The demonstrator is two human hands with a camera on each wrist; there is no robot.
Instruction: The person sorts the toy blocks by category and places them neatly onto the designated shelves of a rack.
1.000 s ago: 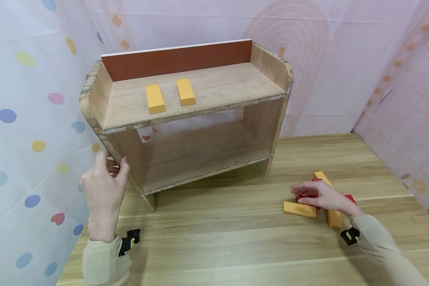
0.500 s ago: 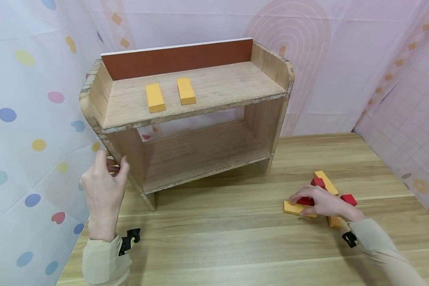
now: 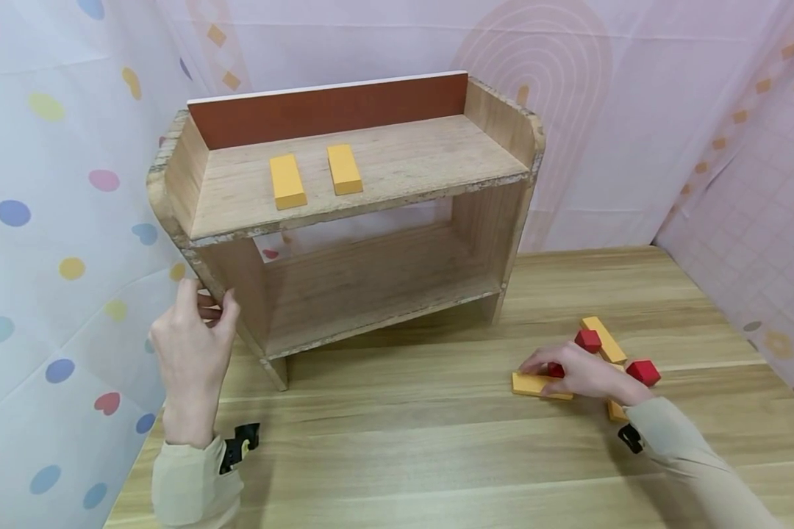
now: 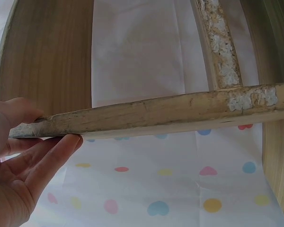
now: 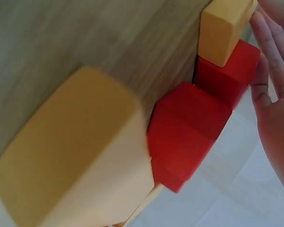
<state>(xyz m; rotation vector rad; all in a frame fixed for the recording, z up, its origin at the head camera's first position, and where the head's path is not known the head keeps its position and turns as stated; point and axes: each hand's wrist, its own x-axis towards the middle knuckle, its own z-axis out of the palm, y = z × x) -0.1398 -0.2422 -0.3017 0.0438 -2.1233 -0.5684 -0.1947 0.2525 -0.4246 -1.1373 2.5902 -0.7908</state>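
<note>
My left hand (image 3: 192, 345) pinches the front edge of the left side panel of a small wooden shelf (image 3: 384, 283), thumb on the inner face and fingers outside, as the left wrist view shows. On the wooden table to the right, my right hand (image 3: 582, 373) holds a yellow block (image 3: 528, 384) lying flat, thumb on its near side and fingers on its far side. Beneath that palm a red block (image 3: 556, 369) is partly hidden. In the right wrist view, the held yellow block (image 5: 222, 33) is close against a red one (image 5: 229, 71).
Two yellow blocks (image 3: 287, 181) (image 3: 344, 169) lie apart on the top board. Beyond the right hand are a red block (image 3: 588, 340), another red block (image 3: 643, 372) and a long yellow block (image 3: 604, 339). Patterned cloth (image 3: 59, 220) hangs behind and on both sides.
My right hand has closed its thumb and fingers on the yellow block, and both have shifted slightly left. More of the red blocks shows behind it. The left hand has kept its place.
</note>
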